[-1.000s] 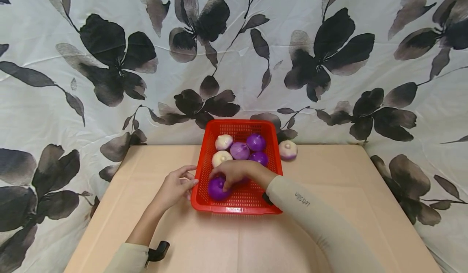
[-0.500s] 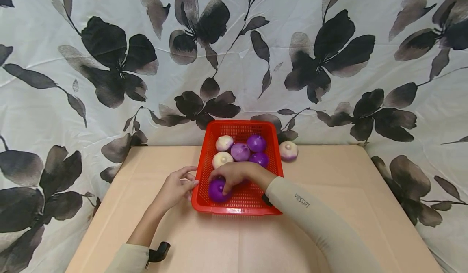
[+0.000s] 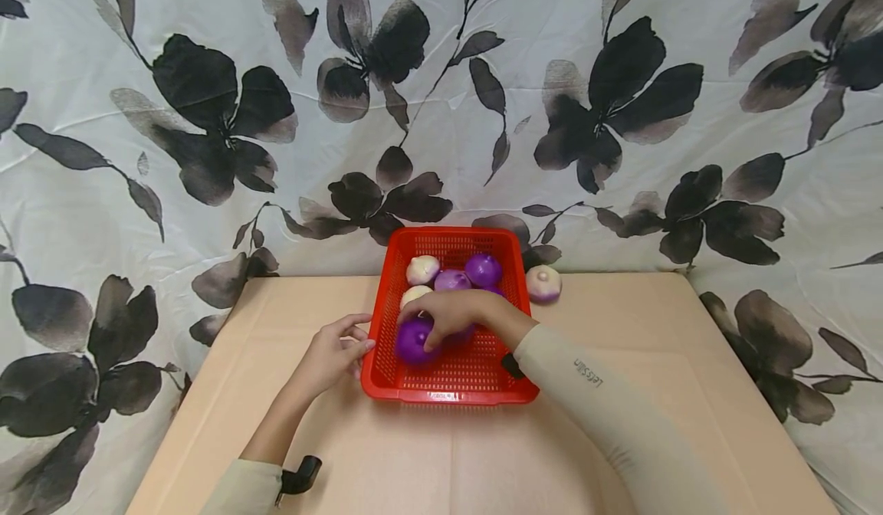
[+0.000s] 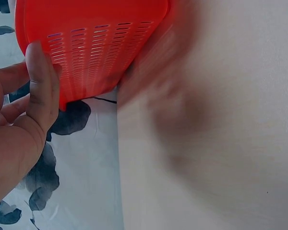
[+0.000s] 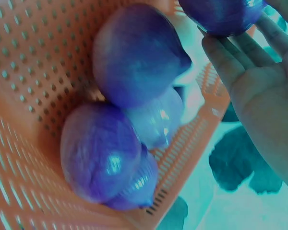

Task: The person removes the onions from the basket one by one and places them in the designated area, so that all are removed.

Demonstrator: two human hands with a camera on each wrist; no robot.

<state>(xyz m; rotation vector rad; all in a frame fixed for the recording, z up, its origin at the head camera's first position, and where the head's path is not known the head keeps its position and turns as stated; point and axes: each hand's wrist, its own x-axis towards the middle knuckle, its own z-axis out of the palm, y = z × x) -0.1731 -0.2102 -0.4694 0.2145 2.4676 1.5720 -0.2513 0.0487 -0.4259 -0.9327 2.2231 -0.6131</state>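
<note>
A red plastic basket (image 3: 448, 394) with perforated walls holds several onions, some deep purple, some pale. My right hand (image 3: 444, 314) reaches into it and grips a glossy purple onion (image 3: 412, 342) near the left wall. In the right wrist view that onion (image 5: 223, 14) sits at the top, between fingers and thumb, apart from the others. Below the hand lies another purple onion (image 5: 139, 55), its pointed tip toward the palm. My left hand (image 3: 336, 352) stays at the basket's left side, its relaxed fingertips at the rim. The left wrist view shows its thumb against the red wall (image 4: 96, 48).
One white-and-purple onion (image 3: 543, 283) lies outside, by the basket's back right corner. At the basket's back sit a white onion (image 3: 422, 270) and a purple onion (image 3: 483, 270). A floral cloth (image 3: 483, 116) hangs behind the pale tabletop (image 3: 621, 331).
My right hand has shifted slightly toward the back of the basket with the purple onion, now covering more of the onions behind. My left hand and the basket keep their place.
</note>
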